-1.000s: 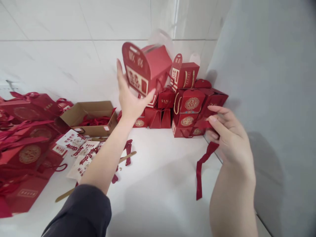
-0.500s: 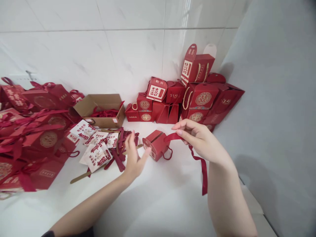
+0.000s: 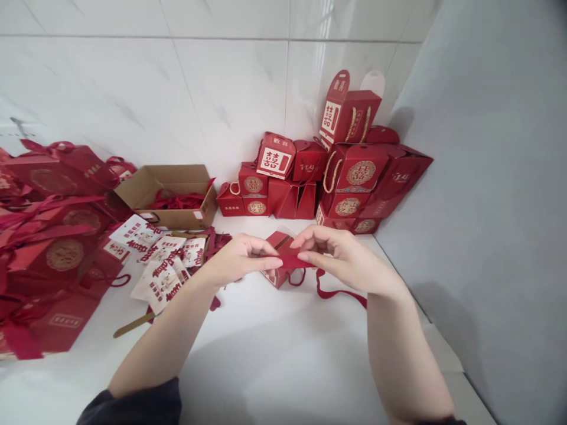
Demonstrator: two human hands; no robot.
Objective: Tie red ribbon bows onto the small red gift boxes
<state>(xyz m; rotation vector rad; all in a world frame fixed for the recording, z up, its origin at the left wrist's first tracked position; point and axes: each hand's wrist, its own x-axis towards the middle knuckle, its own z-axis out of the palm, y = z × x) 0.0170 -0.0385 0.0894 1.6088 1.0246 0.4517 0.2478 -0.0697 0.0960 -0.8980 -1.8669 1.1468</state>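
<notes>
1. White table against a pale tiled wall with grey veining; plain grey panel closes off the right side.
2. Left hand: fingers drawn in narrow, thumb and fingertips pinching one end of a red ribbon.
3. Right hand: thumb and forefinger close together on the same ribbon, just beside the left fingertips. Short stretch spans the two grips; a loose length trails below the right hand and curves rightward to the forearm.
4. Ribbon is held over a small red box, which sits on the table mid-view, partly hidden by both hands. Dark cord handle loops out on its near right side.
5. Behind, by the wall: stacked red boxes, some with gold roundels, some with rope handles; one at the top has its rounded end flap upright.
6. Left of that stack: open cardboard carton, red ribbons inside.
7. In front of the carton: overlapping white printed cards, and a brown strip poking out at lower left.
8. Far left: heap of larger red boxes, several tied with ribbon bows.
</notes>
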